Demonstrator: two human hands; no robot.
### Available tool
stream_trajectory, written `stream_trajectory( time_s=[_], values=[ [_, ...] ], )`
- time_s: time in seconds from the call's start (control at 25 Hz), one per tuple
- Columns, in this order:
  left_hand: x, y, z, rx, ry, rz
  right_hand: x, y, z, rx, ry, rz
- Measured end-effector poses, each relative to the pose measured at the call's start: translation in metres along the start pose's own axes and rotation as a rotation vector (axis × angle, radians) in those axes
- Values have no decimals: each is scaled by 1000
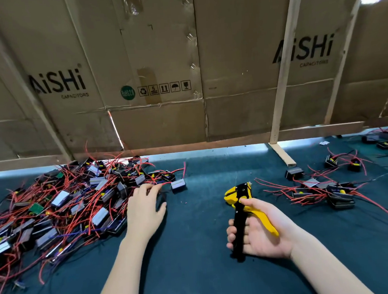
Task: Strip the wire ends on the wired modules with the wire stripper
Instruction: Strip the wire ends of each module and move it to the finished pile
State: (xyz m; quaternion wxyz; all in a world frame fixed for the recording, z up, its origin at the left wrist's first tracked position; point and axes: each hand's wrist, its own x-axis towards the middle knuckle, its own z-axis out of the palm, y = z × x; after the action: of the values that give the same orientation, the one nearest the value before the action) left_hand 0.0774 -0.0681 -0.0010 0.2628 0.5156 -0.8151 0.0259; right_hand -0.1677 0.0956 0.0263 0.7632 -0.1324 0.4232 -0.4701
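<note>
Two hands: right hand (258,229) curled around one wire stripper (245,212); left hand (144,205) spread, fingertips at uncounted module heap (61,206); lone module (178,185) beside.

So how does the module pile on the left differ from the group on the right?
The left pile is far larger and heaped deep; the right group is small and spread in a loose layer. The left hand reaches into the left pile; nothing touches the right group. Both hold black modules with red wires on the blue mat.
</note>
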Motion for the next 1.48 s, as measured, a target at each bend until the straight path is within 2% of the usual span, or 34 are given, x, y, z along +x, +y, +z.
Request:
stream_trajectory(
  time_s=[0.08, 0.16, 0.28, 0.36, 0.44, 0.56, 0.68, 0.8, 0.96, 1.16, 1.48],
  values=[
    [5, 7, 8, 65, 4, 76, 0, 0, 0, -1, -2, 2],
    [7, 15, 14, 83, -63, 137, 0, 0, -1, 2, -13, 1],
    [6, 17, 21, 15, -122, 171, 1, 0, -2, 7, -12, 3],
    [1, 20, 13, -72, -31, 182, 1, 0, -1, 7, -10, 8],
    [-5, 26, 4, -50, 79, 217, 2, 0, -2, 2, -8, 6],
    [-12, 41, 4, -158, 111, 237, 1, 1, -2, -14, -10, 11],
    [-15, 59, 4, -427, 35, 174, 0, 1, -1, -41, -24, 11],
    [-18, 65, 5, -464, -15, 170, -1, 0, -1, -97, -53, 18],
    [-20, 65, -1, -632, -96, 200, -2, 0, -3, -211, -118, 30],
    [-22, 66, -4, -720, -149, 154, -2, -1, -6, -279, -195, 33],
    [-23, 70, 0, -667, -167, 176, -1, -3, -11, -329, -303, 50]
  ],
)
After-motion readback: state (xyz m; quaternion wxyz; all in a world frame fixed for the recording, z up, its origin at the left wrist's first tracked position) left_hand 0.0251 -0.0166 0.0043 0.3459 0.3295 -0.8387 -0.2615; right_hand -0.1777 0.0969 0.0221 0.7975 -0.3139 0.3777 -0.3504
